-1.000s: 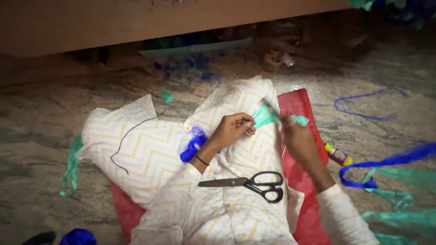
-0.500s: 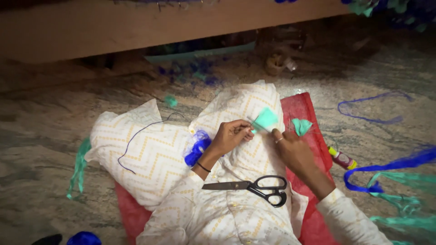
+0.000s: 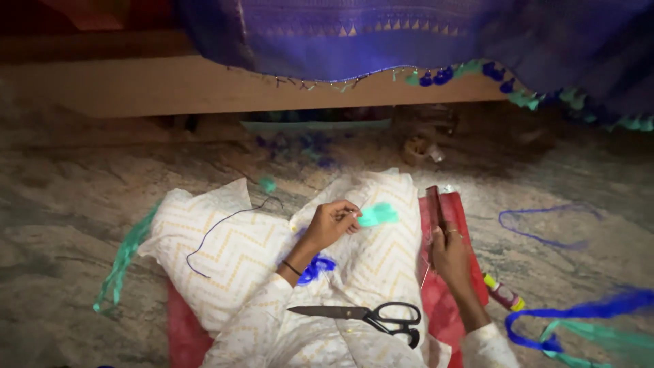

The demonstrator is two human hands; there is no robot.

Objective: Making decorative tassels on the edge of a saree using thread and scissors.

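Note:
My left hand [image 3: 334,221] pinches a small green thread tuft [image 3: 379,215] above the white zigzag cloth [image 3: 225,252] on my lap. To its right, over a red mat [image 3: 451,307], my right hand [image 3: 449,253] holds a narrow dark red comb-like piece [image 3: 434,208] upright. The two hands are apart. Black-handled scissors [image 3: 368,317] lie shut on the cloth near me, blades pointing left. A blue thread tuft [image 3: 317,267] sits under my left wrist, and a dark blue thread [image 3: 228,221] curls across the cloth.
A purple cloth with blue and green tassels [image 3: 436,75] hangs over a wooden bed edge [image 3: 170,85] ahead. On the stone floor lie a small red tube [image 3: 503,294], a blue thread loop [image 3: 538,228], blue and green ribbons [image 3: 579,320], and a green strip [image 3: 122,262].
My hands have drawn apart: the left keeps the green tuft, the right has moved right and now holds the dark red piece. The view has tilted up, revealing the purple cloth.

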